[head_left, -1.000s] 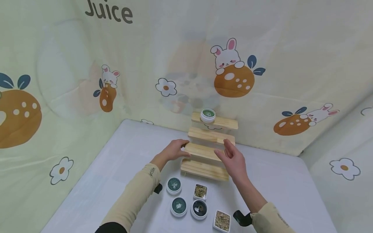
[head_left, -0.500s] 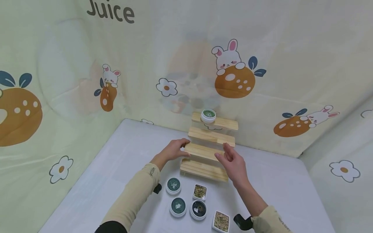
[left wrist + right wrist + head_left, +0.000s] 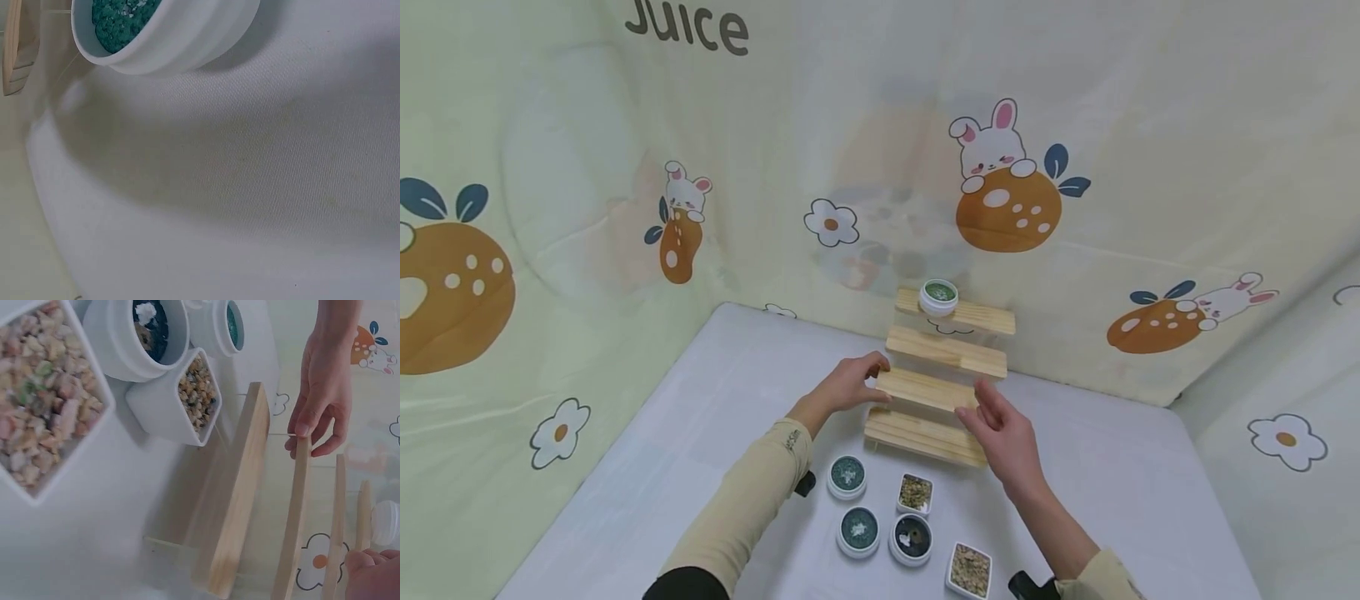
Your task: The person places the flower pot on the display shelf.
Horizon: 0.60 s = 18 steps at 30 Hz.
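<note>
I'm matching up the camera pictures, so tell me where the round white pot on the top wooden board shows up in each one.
Head: the pot is just right of centre, about halfway down.
Left wrist: not in it; the teal-filled pot there is another one.
Right wrist: the pot is at the right edge, lower half.
Shared landmark: the wooden shelf, in the left wrist view only at the upper left corner.
</note>
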Tool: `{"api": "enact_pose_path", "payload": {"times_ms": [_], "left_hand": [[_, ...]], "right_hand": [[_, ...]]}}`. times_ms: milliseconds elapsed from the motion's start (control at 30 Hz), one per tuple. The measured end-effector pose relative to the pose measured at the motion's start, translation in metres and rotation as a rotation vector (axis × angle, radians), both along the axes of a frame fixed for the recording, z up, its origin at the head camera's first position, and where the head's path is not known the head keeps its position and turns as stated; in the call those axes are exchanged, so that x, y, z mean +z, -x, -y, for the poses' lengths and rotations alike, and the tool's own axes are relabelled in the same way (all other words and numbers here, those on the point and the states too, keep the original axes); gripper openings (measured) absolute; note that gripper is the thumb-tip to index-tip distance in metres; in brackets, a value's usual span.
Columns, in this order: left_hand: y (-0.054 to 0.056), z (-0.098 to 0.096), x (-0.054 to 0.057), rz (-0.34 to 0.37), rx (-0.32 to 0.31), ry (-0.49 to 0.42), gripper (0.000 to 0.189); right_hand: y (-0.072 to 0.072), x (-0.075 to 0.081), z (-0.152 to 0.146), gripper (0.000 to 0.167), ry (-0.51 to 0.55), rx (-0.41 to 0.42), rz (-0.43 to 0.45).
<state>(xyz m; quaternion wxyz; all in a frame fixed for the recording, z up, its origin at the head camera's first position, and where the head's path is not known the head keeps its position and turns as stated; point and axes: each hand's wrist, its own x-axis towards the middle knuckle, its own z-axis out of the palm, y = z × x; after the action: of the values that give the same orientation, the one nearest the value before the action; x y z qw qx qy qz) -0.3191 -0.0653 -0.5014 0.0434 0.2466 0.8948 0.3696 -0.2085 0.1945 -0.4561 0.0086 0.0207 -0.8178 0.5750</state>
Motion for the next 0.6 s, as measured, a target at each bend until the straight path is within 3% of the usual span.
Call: {"api": "enact_pose_path", "payload": {"times_ms": [267, 600], "left_hand": [[-0.001, 0.0, 0.002, -0.018, 0.0, -0.004, 0.048], [0.0, 0.0, 0.002, 0.008, -0.002, -0.006, 0.051]], "right_hand": [[-0.014, -0.009, -0.008, 0.076, 0.001, 0.003, 0.035], [-0.022, -0.019, -0.016, 0.079, -0.03, -0.006, 0.053]]}}
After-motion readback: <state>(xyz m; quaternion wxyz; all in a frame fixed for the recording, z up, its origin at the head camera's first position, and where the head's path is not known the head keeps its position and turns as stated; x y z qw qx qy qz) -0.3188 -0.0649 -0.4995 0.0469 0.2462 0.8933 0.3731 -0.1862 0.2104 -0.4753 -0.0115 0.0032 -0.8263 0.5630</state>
